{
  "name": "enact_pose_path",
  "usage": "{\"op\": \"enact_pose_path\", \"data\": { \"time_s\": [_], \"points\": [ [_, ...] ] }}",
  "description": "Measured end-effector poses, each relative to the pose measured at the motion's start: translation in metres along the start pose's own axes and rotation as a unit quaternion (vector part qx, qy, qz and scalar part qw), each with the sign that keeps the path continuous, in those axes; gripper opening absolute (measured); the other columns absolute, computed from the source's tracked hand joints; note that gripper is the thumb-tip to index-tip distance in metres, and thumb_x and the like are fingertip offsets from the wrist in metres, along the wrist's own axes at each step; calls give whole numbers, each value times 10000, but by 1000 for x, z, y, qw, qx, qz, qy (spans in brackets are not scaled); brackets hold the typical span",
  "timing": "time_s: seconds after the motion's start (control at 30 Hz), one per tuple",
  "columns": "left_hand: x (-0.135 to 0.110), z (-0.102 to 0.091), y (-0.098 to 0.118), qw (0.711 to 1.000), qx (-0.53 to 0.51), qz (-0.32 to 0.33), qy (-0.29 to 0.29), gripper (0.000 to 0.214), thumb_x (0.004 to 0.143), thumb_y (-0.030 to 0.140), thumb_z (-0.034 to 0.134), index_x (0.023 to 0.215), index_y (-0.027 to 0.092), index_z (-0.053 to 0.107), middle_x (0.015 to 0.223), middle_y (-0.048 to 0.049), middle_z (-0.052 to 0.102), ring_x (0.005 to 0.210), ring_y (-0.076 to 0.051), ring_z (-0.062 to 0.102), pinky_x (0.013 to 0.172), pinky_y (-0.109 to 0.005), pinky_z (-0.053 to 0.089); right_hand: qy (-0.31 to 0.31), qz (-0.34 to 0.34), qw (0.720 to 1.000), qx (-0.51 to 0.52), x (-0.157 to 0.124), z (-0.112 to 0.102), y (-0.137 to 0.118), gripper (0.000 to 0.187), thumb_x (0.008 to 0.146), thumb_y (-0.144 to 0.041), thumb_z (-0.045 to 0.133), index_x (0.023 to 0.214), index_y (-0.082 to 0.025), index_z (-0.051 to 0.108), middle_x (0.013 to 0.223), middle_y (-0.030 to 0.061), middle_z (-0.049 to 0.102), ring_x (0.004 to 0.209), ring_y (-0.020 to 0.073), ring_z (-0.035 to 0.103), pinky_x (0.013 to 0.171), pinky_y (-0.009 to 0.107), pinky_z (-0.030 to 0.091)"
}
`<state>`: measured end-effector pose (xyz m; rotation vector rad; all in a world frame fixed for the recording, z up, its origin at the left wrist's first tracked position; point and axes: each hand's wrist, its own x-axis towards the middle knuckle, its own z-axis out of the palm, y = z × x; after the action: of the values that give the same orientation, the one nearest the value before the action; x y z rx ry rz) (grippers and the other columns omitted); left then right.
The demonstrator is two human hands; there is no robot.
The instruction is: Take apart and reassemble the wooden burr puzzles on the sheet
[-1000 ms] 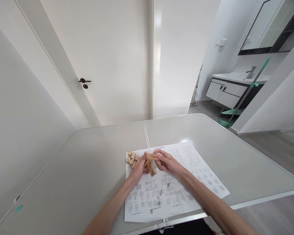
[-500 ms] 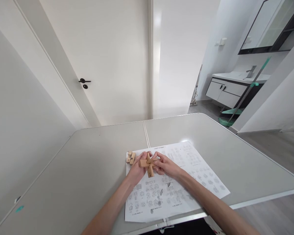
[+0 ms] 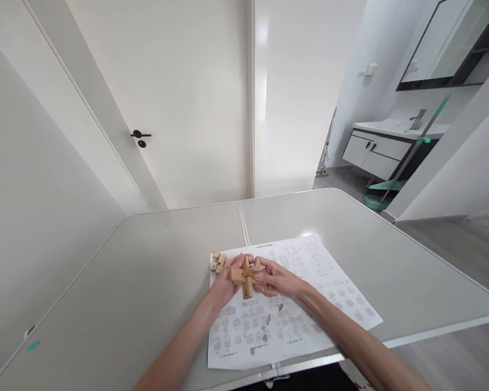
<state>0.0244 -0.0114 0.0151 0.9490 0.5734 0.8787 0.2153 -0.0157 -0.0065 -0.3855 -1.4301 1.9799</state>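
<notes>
Between my two hands is a wooden burr puzzle [image 3: 248, 284], made of notched light-brown sticks that cross each other. My left hand [image 3: 225, 281] is closed round its left side, with some fingers hidden behind the wood. On the right side, my right hand [image 3: 275, 278] pinches the sticks between thumb and fingers. The puzzle is held above a printed instruction sheet [image 3: 305, 304] covered with small grey diagrams. A few notched wooden pieces [image 3: 217, 262] rest at the sheet's upper left corner, just beyond my left hand.
The sheet lies on a light grey folding table [image 3: 155, 282] with a white rim and a seam down its middle. A white door [image 3: 187, 98] with a black handle stands behind it. Farther right are a washbasin cabinet [image 3: 377, 149] and a green dustpan [image 3: 375, 203].
The puzzle has turned slightly in my hands, and its lower stick has shifted a little left and down. My right thumb has moved lower along the wood. The loose pieces stay put.
</notes>
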Motion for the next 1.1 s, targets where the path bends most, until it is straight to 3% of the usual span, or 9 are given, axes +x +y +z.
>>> {"op": "enact_pose_path", "data": {
  "time_s": [0.13,0.3,0.6,0.83,1.0,1.1],
  "points": [
    [1,-2,-1,999,7,-2,-39,343,983,475,580,919,152,675,848,-41,565,709,-143,578,640,-248,547,-29,4,998,-48,0,2,-6,274,997,-436,631,1044,-203,494,737,-17,669,429,62,459,458,223,332],
    [0,-6,-1,996,5,-19,-85,345,985,477,557,1118,172,645,817,-22,546,632,-183,649,530,-333,608,-24,2,997,-80,-1,1,-6,266,1000,-434,623,976,-191,518,753,5,701,422,60,472,463,219,365],
    [-4,2,7,998,13,-24,-63,311,970,484,586,1036,189,658,873,-49,595,654,-192,684,566,-356,629,-10,-9,996,-86,-4,2,-6,286,966,-456,658,993,-199,535,745,11,707,429,63,444,455,218,346],
    [-3,0,8,994,45,-46,-88,341,956,512,594,986,182,673,867,-69,620,639,-199,675,517,-318,594,-68,17,993,-94,-4,3,-11,280,989,-449,627,1046,-182,563,848,46,722,511,88,548,541,248,454],
    [-4,-3,11,992,107,-47,-55,363,945,500,632,986,158,746,1037,-135,708,827,-228,712,699,-304,563,-120,51,986,-103,-4,4,-15,311,990,-462,615,995,-152,645,922,84,742,513,81,539,562,259,465],
    [-4,-2,18,993,111,-31,-23,412,972,531,577,1050,165,751,1258,-160,678,1072,-282,682,852,-345,552,-88,32,993,-71,-5,4,-14,337,959,-478,660,977,-142,669,871,73,737,503,90,536,577,275,458]
  ]
}}
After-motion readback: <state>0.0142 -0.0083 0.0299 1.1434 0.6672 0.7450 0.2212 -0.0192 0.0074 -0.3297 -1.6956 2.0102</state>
